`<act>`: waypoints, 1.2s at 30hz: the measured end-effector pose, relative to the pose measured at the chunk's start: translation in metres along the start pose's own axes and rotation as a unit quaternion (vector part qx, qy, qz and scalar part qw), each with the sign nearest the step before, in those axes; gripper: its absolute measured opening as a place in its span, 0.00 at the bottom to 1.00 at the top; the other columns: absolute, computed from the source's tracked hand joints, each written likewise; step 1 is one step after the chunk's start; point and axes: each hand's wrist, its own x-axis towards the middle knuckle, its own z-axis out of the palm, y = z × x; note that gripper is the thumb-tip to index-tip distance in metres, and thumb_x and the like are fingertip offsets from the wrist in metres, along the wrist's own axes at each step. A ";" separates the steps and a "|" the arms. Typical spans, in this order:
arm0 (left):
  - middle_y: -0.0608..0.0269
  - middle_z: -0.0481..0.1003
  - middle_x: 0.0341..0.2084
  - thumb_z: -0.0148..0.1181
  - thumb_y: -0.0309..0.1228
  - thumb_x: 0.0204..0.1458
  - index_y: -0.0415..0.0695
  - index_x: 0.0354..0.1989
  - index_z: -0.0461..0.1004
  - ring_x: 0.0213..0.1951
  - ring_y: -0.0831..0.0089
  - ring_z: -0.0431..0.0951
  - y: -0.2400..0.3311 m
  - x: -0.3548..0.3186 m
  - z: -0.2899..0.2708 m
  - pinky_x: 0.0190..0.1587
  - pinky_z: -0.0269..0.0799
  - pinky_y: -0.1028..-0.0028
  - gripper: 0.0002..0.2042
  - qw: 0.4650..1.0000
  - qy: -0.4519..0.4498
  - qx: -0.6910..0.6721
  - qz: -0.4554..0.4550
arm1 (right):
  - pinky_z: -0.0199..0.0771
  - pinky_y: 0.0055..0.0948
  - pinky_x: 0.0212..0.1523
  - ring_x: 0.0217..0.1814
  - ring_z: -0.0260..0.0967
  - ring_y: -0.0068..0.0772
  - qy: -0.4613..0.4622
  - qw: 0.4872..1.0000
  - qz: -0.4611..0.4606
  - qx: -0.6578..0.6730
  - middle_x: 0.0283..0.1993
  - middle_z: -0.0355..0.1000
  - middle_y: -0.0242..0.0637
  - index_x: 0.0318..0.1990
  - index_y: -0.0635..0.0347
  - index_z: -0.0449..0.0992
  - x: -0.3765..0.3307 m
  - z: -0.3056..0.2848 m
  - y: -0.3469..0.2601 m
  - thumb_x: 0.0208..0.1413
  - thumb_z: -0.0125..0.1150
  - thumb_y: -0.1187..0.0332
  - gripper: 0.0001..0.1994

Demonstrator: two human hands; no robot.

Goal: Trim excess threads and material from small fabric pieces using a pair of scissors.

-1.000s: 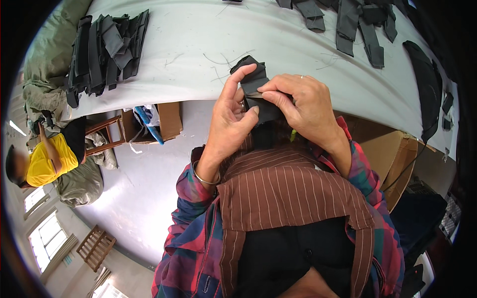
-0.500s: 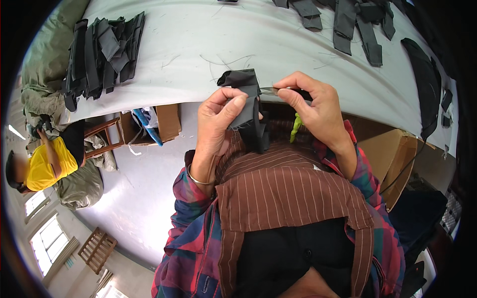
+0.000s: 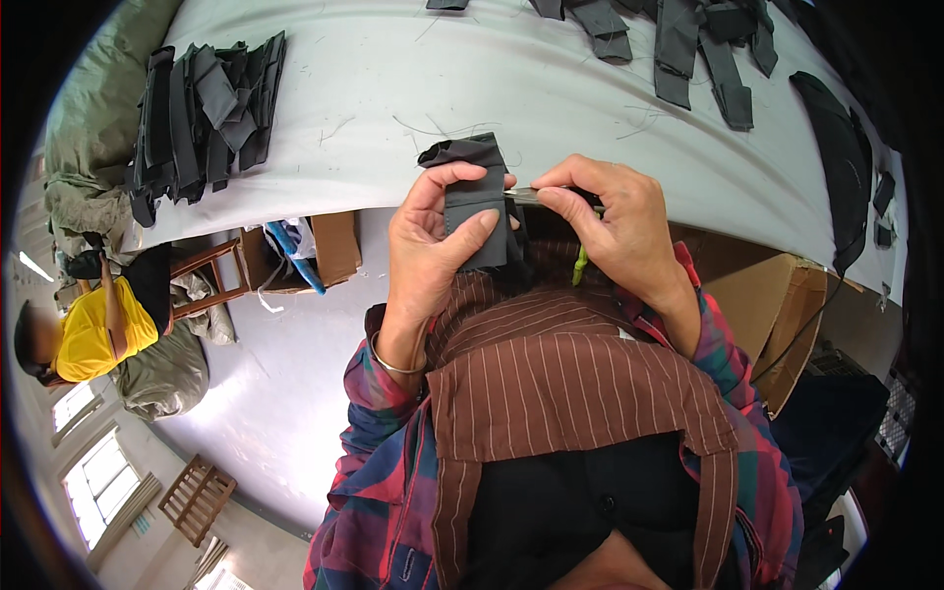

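Observation:
My left hand [image 3: 433, 231] pinches a dark grey fabric strip [image 3: 474, 218], thumb across its front and fingers behind. The strip's upper end folds over, and more dark cloth hangs below the hand. My right hand [image 3: 615, 216] is closed round small metal thread snips [image 3: 521, 195], partly hidden by the fingers. Their metal tip reaches the strip's right edge. Below the right hand dangles a bright green cord [image 3: 580, 265]. Both hands are just in front of the table's near edge.
A white cloth-covered table [image 3: 364, 98] carries a pile of dark strips [image 3: 206, 118] at left, more strips [image 3: 678, 59] at far right, and loose threads. Cardboard boxes [image 3: 339, 246] [image 3: 757, 295] stand below. A person in yellow [image 3: 98, 329] sits at far left near a wooden stool [image 3: 206, 275].
My left hand has turned the strip so its flat face shows, and the thumb has moved onto it. My right hand has shifted slightly down and left with the snips.

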 end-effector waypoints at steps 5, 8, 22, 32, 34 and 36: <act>0.51 0.76 0.44 0.58 0.16 0.50 0.38 0.49 0.68 0.38 0.72 0.78 0.002 -0.002 0.002 0.42 0.76 0.74 0.17 1.000 0.007 0.020 -0.004 | 0.61 0.33 0.24 0.20 0.65 0.38 0.008 0.998 -0.029 -0.049 0.20 0.71 0.32 0.27 0.54 0.76 0.000 -0.001 -0.001 0.52 0.62 0.65 0.06; 0.51 0.76 0.44 0.58 0.16 0.50 0.38 0.48 0.68 0.39 0.73 0.78 0.001 -0.001 0.003 0.42 0.76 0.75 0.16 0.999 0.011 0.034 0.003 | 0.61 0.34 0.26 0.21 0.66 0.38 0.005 0.996 -0.033 -0.079 0.21 0.71 0.32 0.27 0.54 0.76 0.001 -0.002 -0.006 0.52 0.62 0.64 0.06; 0.52 0.76 0.44 0.57 0.16 0.50 0.37 0.48 0.68 0.39 0.74 0.78 0.000 -0.001 0.002 0.43 0.76 0.75 0.16 0.999 0.017 0.049 0.014 | 0.61 0.34 0.28 0.23 0.67 0.38 0.006 0.998 -0.017 -0.059 0.22 0.72 0.31 0.28 0.54 0.76 -0.001 0.003 -0.001 0.51 0.62 0.64 0.06; 0.49 0.75 0.44 0.55 0.18 0.51 0.38 0.49 0.67 0.38 0.70 0.79 0.000 -0.002 0.000 0.43 0.76 0.73 0.16 1.000 0.004 -0.011 -0.021 | 0.65 0.25 0.32 0.25 0.68 0.28 -0.021 0.996 0.035 0.079 0.25 0.75 0.32 0.32 0.57 0.77 -0.005 0.004 0.000 0.52 0.63 0.69 0.04; 0.47 0.75 0.44 0.55 0.22 0.54 0.38 0.49 0.67 0.37 0.68 0.79 0.002 -0.001 -0.001 0.42 0.76 0.72 0.14 0.999 0.002 -0.024 -0.021 | 0.66 0.22 0.33 0.27 0.68 0.23 -0.034 0.982 0.075 0.171 0.26 0.75 0.31 0.32 0.59 0.78 -0.005 0.003 -0.001 0.53 0.62 0.70 0.03; 0.42 0.74 0.42 0.48 0.35 0.59 0.38 0.50 0.67 0.35 0.62 0.79 0.001 0.000 -0.008 0.41 0.76 0.68 0.15 0.980 -0.025 -0.193 -0.033 | 0.66 0.17 0.36 0.30 0.66 0.16 -0.005 0.954 0.109 0.279 0.28 0.74 0.28 0.36 0.61 0.78 -0.005 0.002 0.002 0.54 0.62 0.72 0.04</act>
